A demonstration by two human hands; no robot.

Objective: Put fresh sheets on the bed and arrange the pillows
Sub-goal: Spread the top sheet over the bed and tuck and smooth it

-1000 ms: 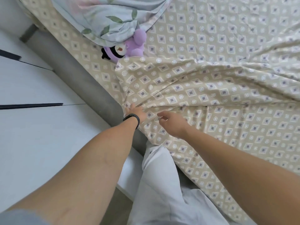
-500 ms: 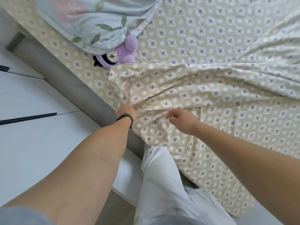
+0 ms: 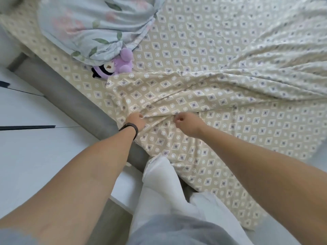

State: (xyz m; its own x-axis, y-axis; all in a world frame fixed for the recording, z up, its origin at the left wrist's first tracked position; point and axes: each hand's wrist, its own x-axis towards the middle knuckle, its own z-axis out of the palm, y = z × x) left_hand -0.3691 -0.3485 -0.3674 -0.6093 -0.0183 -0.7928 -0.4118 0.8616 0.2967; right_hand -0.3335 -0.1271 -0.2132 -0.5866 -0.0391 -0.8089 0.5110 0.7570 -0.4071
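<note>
The sheet [image 3: 203,106] lay bunched on the bed [image 3: 85,110], its folds gathered beside the frame. It was pinched by the left hand [image 3: 135,120] and the right hand [image 3: 187,123], fingers curled into the cloth. Both arms were stretched forward. One pillow [image 3: 92,25] and one plush toy [image 3: 113,67] were seen beyond.

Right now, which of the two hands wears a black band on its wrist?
The left hand, the one nearer the grey bed frame. Its wrist carries the black band; the right hand has a bare wrist.
</note>
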